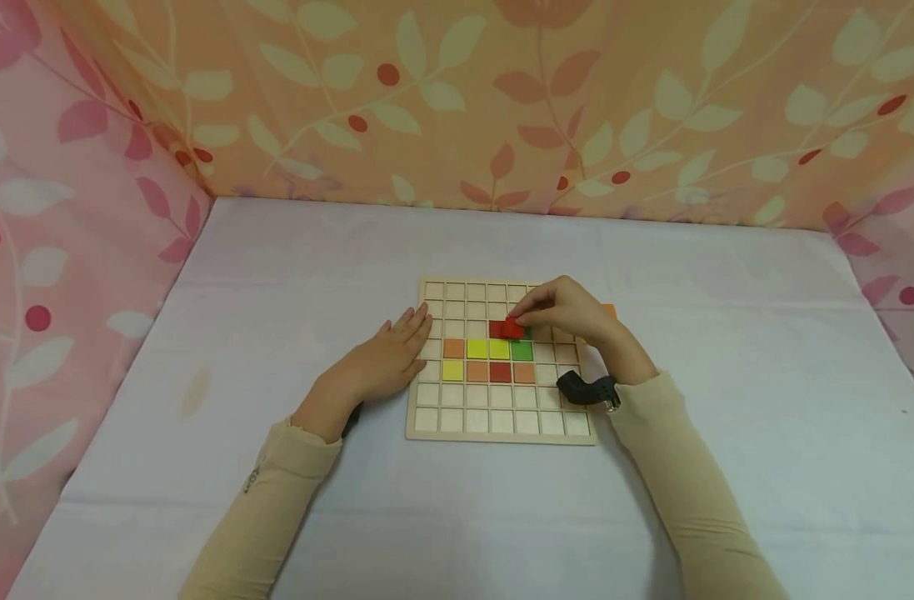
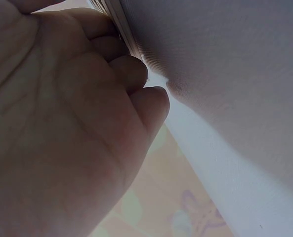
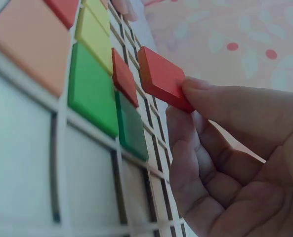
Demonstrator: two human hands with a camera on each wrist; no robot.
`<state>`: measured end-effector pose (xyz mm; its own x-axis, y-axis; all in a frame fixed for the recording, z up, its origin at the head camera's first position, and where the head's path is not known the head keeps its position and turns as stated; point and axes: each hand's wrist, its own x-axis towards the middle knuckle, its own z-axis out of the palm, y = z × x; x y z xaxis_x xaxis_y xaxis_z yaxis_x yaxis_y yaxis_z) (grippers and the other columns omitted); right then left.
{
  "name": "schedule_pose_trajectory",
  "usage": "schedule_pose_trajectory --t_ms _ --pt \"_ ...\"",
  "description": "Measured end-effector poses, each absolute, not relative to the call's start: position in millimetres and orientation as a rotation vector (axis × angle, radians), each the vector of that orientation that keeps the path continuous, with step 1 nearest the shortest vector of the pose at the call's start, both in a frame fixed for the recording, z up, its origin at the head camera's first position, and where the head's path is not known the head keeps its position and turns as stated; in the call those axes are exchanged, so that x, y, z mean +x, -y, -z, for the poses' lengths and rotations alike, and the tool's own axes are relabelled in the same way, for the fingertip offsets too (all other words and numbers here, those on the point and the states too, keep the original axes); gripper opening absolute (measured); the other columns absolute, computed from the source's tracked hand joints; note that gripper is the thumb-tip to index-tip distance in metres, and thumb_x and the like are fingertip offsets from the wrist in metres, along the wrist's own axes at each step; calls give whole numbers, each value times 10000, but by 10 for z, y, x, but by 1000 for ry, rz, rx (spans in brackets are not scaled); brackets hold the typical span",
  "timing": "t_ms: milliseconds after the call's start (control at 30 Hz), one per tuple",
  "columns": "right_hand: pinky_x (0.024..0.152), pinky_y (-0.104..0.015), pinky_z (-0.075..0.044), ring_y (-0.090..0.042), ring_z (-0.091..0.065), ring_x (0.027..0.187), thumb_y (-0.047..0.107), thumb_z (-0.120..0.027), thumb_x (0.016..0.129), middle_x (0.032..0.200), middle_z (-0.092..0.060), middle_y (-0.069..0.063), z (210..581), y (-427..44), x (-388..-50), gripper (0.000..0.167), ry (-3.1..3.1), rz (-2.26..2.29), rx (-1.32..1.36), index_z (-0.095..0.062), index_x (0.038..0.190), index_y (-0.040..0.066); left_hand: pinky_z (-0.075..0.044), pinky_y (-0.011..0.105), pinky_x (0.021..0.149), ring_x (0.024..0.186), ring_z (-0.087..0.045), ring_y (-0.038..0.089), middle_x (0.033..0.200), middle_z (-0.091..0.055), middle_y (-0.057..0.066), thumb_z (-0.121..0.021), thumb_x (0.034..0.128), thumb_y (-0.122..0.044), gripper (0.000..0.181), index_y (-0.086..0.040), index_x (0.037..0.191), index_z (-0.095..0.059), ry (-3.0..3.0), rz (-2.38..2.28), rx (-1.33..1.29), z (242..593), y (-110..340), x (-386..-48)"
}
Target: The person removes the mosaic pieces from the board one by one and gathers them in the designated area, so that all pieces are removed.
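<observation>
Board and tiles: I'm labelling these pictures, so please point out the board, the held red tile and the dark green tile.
Board (image 1: pixel 501 422): head view, a bare square.
Held red tile (image 3: pixel 164 75): right wrist view, its broad face.
Dark green tile (image 3: pixel 132 127): right wrist view, its top face.

Right hand (image 3: pixel 235 163), at four o'clock, pinches a red tile (image 3: pixel 163 79) beside gridded board (image 3: pixel 84 163); bright green tile (image 3: pixel 92 91) seated at ten o'clock.

Grid board (image 1: pixel 464 397) on table (image 1: pixel 501 517), tiles (image 1: pixel 499 349) in its middle, curtain (image 1: pixel 457 100) behind table
</observation>
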<state>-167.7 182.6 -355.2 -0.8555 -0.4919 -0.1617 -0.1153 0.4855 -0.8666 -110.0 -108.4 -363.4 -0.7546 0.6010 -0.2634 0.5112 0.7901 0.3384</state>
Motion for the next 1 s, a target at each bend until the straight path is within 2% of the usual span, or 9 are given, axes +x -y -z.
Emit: schedule_pose_trajectory --t_ms 200,567,1000 --pt "822 -296 -450 -203 -591 918 80 -694 853 951 -710 -88 3555 -1913 -1648 134 -2384 1283 -458 -747 958 17 -128 504 1121 1426 -39 329 1555 -10 205 -419 1008 -180 602 78 1471 -133 -2623 -351 834 3627 1080 -1103" --pt "777 -243 -466 -180 -592 905 103 -712 844 960 -711 -78 3559 -2052 -1582 132 -2404 1281 -473 -752 944 27 -115 502 1124 1428 -33 322 1558 -14 202 -410 1008 -177 599 82 1471 -131 -2613 -393 843 3621 1083 -1094" --pt "754 -254 -462 -189 -577 903 97 -705 847 971 -707 -67 3532 -2160 -1521 119 -2392 1267 -408 -750 940 40 -131 502 1120 1427 -32 317 1557 1 189 -431 1007 -204 621 65 1476 -127 -2633 -326 843 3673 1079 -1114"
